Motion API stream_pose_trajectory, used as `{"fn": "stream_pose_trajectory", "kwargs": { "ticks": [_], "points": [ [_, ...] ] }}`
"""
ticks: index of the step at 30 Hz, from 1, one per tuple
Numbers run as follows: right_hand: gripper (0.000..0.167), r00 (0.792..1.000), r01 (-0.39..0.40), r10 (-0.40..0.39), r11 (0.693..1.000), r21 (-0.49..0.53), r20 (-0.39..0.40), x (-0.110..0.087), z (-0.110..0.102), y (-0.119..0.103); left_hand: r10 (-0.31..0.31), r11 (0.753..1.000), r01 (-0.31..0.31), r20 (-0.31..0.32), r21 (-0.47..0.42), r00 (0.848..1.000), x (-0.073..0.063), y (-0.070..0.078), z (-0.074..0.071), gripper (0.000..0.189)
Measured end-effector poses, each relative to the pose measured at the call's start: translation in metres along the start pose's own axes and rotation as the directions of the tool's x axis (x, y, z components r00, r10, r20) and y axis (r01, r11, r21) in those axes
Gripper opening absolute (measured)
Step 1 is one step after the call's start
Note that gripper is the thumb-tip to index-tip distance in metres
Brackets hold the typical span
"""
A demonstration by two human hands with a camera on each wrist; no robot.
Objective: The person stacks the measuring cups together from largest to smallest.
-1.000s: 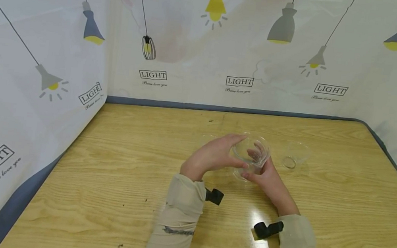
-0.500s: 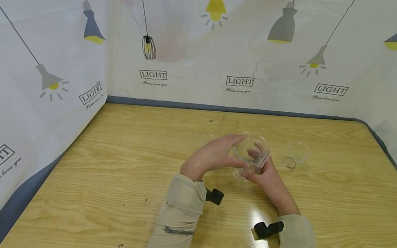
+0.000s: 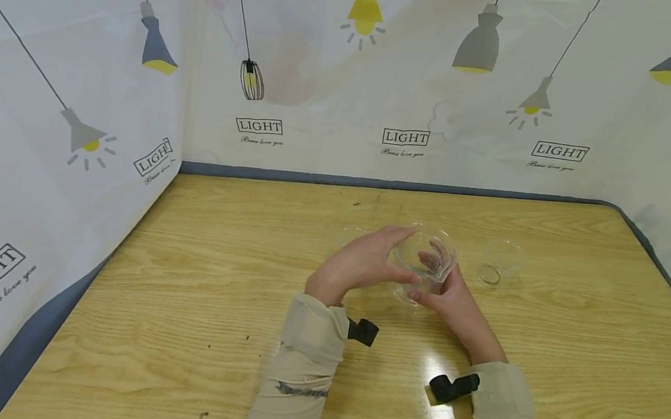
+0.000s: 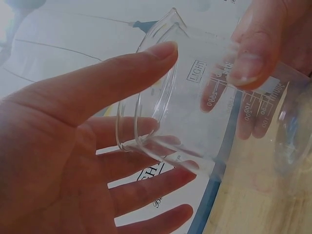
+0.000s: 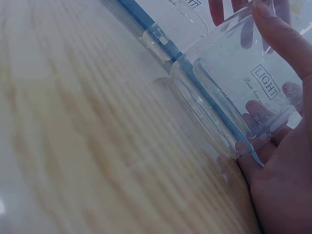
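Observation:
Two clear glass beakers, one seated inside the other, are held between my hands above the table. My left hand holds them at the rim end, its thumb on one side and its fingers on the other. In the left wrist view two rims show close together on the nested beakers, with white graduation marks. My right hand grips the lower part. In the right wrist view the inner base sits a little inside the outer base of the beakers.
A clear beaker stands on the wooden table to the right of my hands. Behind my left hand the rim of another clear beaker shows, mostly hidden. A printed white curtain encloses the table's back and sides.

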State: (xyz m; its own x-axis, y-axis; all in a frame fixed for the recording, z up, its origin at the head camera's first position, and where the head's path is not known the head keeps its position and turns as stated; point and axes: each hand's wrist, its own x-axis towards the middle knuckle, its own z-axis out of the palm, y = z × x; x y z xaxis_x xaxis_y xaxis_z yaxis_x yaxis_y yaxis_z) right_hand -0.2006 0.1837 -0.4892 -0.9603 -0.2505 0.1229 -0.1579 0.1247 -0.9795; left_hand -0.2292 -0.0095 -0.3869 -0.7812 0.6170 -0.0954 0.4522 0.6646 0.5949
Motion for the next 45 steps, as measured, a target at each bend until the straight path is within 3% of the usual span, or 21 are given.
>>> {"fn": "stream_pose_trajectory", "kwargs": {
  "ticks": [16, 28, 45],
  "points": [
    [0.088, 1.000, 0.005, -0.005, 1.000, 0.018, 0.008, 0.000, 0.000, 0.002, 0.007, 1.000, -0.007, -0.004, 0.029, 1.000, 0.001, -0.001, 0.000, 0.082],
    [0.085, 0.999, -0.028, 0.027, 0.999, 0.030, 0.017, -0.005, 0.005, -0.022, 0.002, 0.999, -0.003, 0.003, 0.035, 1.000, 0.001, 0.001, 0.000, 0.082],
    [0.088, 1.000, -0.007, 0.007, 1.000, 0.023, 0.022, 0.000, -0.001, 0.000, 0.003, 1.000, -0.003, -0.004, 0.027, 1.000, 0.002, -0.001, 0.000, 0.082]
  ]
}}
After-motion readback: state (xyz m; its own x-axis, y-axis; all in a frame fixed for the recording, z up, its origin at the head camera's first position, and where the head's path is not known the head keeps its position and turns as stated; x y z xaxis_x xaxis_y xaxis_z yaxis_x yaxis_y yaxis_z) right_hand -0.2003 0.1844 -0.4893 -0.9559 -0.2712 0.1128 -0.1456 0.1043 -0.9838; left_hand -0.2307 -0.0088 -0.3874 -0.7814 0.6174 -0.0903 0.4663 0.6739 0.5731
